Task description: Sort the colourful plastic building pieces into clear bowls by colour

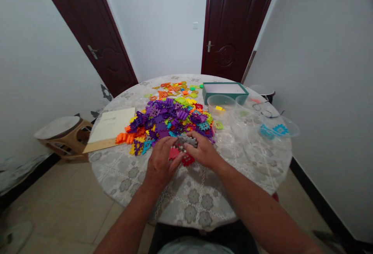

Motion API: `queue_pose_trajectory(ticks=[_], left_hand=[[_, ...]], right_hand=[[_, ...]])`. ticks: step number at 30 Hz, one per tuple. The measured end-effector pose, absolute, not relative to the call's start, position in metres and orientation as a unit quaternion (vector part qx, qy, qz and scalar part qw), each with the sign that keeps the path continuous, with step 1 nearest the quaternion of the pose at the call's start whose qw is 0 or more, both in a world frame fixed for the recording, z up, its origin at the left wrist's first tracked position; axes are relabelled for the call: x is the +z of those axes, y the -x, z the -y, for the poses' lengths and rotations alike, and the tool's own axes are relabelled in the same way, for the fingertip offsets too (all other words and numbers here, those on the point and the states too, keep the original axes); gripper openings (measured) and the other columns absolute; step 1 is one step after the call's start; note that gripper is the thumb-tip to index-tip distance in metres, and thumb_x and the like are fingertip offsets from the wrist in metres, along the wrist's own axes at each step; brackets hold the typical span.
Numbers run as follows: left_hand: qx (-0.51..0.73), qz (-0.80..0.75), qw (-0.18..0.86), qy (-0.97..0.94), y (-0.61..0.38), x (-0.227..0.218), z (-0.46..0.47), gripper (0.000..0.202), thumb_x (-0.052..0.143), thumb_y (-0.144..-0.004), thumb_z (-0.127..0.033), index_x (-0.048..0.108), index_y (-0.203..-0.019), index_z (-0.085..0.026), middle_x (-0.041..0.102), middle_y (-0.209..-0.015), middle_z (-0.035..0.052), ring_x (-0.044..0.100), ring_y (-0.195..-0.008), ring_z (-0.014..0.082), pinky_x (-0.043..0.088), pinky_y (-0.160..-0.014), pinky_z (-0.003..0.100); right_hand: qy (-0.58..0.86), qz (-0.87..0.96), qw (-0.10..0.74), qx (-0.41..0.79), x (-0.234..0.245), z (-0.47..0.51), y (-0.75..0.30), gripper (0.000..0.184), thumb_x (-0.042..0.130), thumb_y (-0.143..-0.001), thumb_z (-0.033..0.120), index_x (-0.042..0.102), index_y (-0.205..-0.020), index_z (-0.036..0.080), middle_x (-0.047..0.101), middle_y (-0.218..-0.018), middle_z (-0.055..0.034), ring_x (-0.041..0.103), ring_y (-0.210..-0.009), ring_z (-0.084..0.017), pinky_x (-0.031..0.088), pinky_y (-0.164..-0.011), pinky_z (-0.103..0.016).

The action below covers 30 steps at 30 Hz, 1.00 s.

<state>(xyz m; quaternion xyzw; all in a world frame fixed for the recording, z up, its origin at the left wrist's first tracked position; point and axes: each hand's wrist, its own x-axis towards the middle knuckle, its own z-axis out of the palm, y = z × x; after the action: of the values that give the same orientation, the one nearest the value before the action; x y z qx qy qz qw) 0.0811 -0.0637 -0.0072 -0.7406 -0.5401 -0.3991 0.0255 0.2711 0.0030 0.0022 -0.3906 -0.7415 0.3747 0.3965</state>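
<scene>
Near the front of the pile, my right hand (206, 152) pinches a grey notched plastic building piece (188, 140) between thumb and fingers. My left hand (160, 161) curls in from the other side, its fingertips on the left end of the same grey piece. Below and between the thumbs lie red notched pieces (188, 160), partly covered by the hands. Beyond both hands spreads a heap of mostly purple interlocking pieces (161, 120), mixed with yellow, orange, green and blue ones. Whether the grey part is one piece or several joined, I cannot tell.
Clear plastic bowls (223, 99) stand on the right, one holding blue pieces (280, 129). Behind them is a green box (240, 98). Orange pieces (164, 94) lie at the far side. A cream board (112, 124) rests on the left of the round table (192, 203).
</scene>
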Motion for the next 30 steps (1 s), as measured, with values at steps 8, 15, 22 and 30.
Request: queue_pose_trajectory(ticks=[8,15,22,30], left_hand=[[-0.336,0.566,0.028,0.752,-0.058,-0.024,0.081,0.019,0.057,-0.102,-0.028,0.063,-0.119,-0.023,0.071,-0.115,0.0090,0.066,-0.112,0.0257,0.056,-0.101,0.044],[-0.272,0.579,-0.003,0.768,-0.061,-0.038,0.087,0.026,0.063,-0.098,-0.030,0.063,-0.123,-0.024,0.066,-0.126,0.0105,0.062,-0.121,0.0272,0.054,-0.105,0.044],[-0.172,0.625,-0.012,0.761,-0.081,-0.029,0.079,0.062,0.080,-0.084,-0.050,0.059,-0.137,-0.028,0.059,-0.140,0.0126,0.056,-0.124,0.0340,0.050,-0.106,0.052],[-0.212,0.623,-0.061,0.751,-0.074,-0.034,0.074,0.057,0.082,-0.084,-0.047,0.060,-0.131,-0.023,0.061,-0.126,0.0115,0.055,-0.119,0.0299,0.050,-0.103,0.046]], right_hand=[[0.562,0.700,0.435,-0.073,0.013,-0.032,-0.336,0.036,0.057,-0.093,0.026,0.063,-0.126,0.014,0.070,-0.114,-0.0179,0.062,-0.104,-0.031,0.048,-0.095,-0.045],[0.659,0.675,0.321,-0.089,0.005,-0.039,-0.356,0.046,0.059,-0.089,0.021,0.061,-0.134,0.013,0.071,-0.107,-0.0169,0.063,-0.098,-0.029,0.046,-0.085,-0.039],[0.570,0.675,0.456,-0.109,0.010,-0.043,-0.352,0.032,0.049,-0.093,0.016,0.070,-0.117,0.014,0.072,-0.101,-0.0144,0.065,-0.099,-0.028,0.049,-0.092,-0.042],[0.352,0.834,0.421,0.053,0.009,-0.013,-0.305,0.029,0.049,-0.097,0.012,0.068,-0.118,0.019,0.071,-0.105,-0.0101,0.067,-0.101,-0.023,0.052,-0.094,-0.037]])
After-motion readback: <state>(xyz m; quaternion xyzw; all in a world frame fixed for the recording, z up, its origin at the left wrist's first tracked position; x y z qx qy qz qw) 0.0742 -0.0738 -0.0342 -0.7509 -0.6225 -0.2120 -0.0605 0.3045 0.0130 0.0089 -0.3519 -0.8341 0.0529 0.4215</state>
